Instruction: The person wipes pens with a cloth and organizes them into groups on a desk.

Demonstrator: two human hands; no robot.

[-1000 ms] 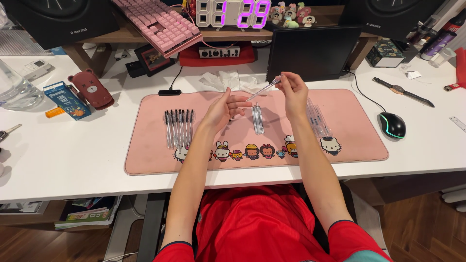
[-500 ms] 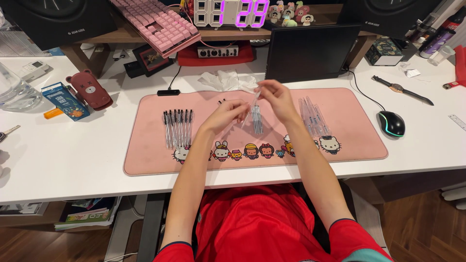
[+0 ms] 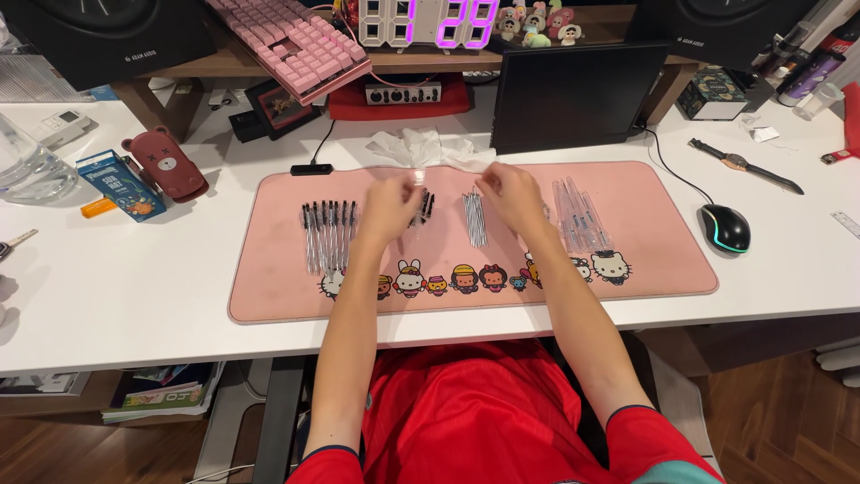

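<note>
Head view: a small group of dark pen parts [image 3: 424, 206] was seen lying on the pink desk mat [image 3: 278, 287], long axes running away from the body, just right of the left hand [image 3: 387, 208] and partly hidden by it. That hand was blurred, fingers curled downward over the mat; whether anything was clamped could not be told. The right hand [image 3: 512, 193] was held just right of a bundle of thin refills [image 3: 474, 218], also laid lengthwise away from the body; its fingers were bunched toward the gap between the hands, and its grip could not be told either. The dark parts were nearer the left hand, the refills nearer the right. A row of assembled pens [image 3: 328, 233] was laid out left of the left hand, parallel, same axis. Clear pen barrels [image 3: 580, 215] were fanned out right of the right hand. Crumpled clear plastic [image 3: 421, 146] was noted beyond the mat, a mouse [image 3: 724, 228] well off to the right.
</note>
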